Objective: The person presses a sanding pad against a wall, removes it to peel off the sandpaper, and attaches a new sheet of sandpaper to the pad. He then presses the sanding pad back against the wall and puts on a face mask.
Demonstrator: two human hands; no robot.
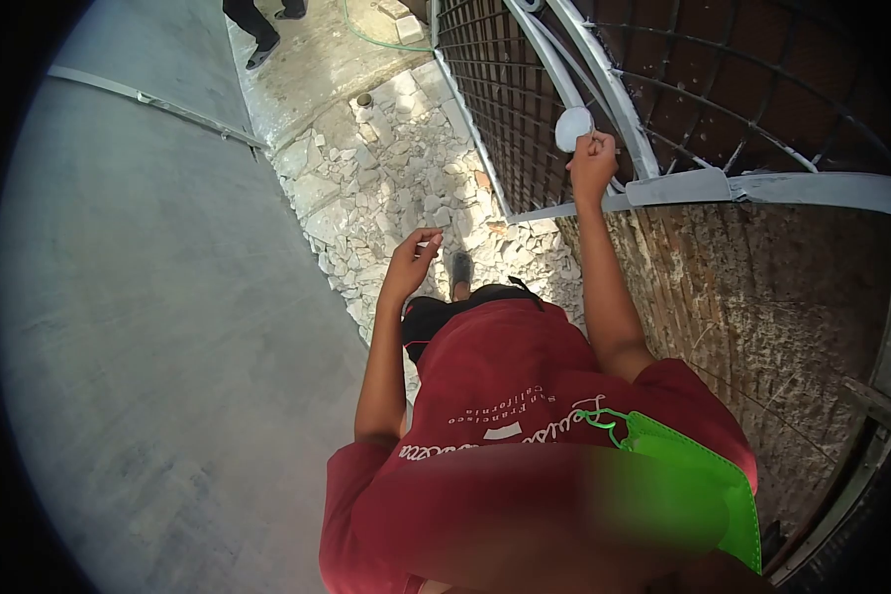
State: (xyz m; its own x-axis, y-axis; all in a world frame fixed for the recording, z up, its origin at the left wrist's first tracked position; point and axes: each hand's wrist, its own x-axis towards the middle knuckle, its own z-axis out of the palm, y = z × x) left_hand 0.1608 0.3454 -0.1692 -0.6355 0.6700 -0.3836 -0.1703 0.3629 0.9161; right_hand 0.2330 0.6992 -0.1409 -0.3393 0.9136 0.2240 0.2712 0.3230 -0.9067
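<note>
My right hand (pixel 593 166) is raised at the metal gate, its fingers closed on a small round white object (pixel 573 129) that looks like a cup or lid seen from above. Its exact kind is not clear. Behind it stand the pale painted bars of the gate (pixel 604 84), with a dark grid of thin rods. My left hand (pixel 413 262) hangs in front of my body above the rubble, fingers loosely bent and slightly apart. Nothing shows in it.
Broken stone rubble (pixel 366 198) covers the ground between a smooth grey surface (pixel 188 346) and the gate. A rough brown wall (pixel 723 297) is at my right. Another person's legs (pixel 255 30) and a green hose (pixel 381 44) are at the top. A green pouch (pixel 683 475) hangs on my chest.
</note>
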